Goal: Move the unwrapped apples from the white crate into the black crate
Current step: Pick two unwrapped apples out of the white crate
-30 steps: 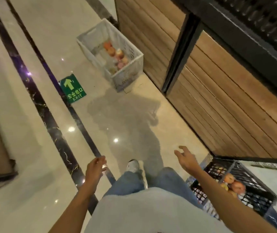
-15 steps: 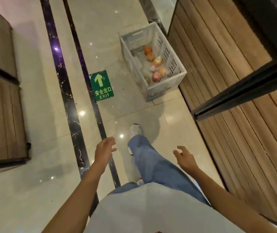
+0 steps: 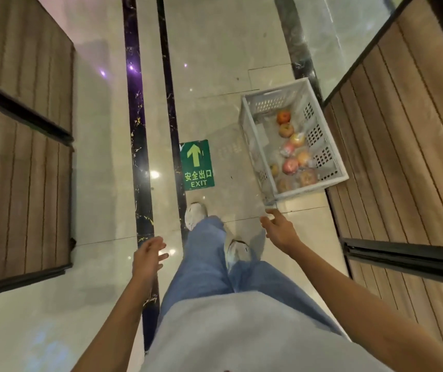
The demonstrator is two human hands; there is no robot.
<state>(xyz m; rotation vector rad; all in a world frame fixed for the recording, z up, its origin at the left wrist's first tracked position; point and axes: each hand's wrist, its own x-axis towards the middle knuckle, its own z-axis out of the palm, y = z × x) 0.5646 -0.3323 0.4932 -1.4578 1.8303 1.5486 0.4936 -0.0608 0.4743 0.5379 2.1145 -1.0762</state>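
Against the wooden wall panel (image 3: 403,162) on the right, the white crate (image 3: 312,188) sits on the polished floor (image 3: 215,49), low enough to call for stooping. The apples (image 3: 286,130) are heaped along its wall side; the two at the far end look bare, while the nearer ones seem to be in clear wrap. The right hand (image 3: 279,232) hangs just short of the crate's near corner, fingers loosely spread and empty, probably readying a reach. The left hand (image 3: 146,260) is relaxed and holds nothing. No black crate shows.

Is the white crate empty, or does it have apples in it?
Not empty. The white crate sits upright and holds several apples, mostly along its right side. Some look covered in clear wrap, but blur makes it hard to tell which.
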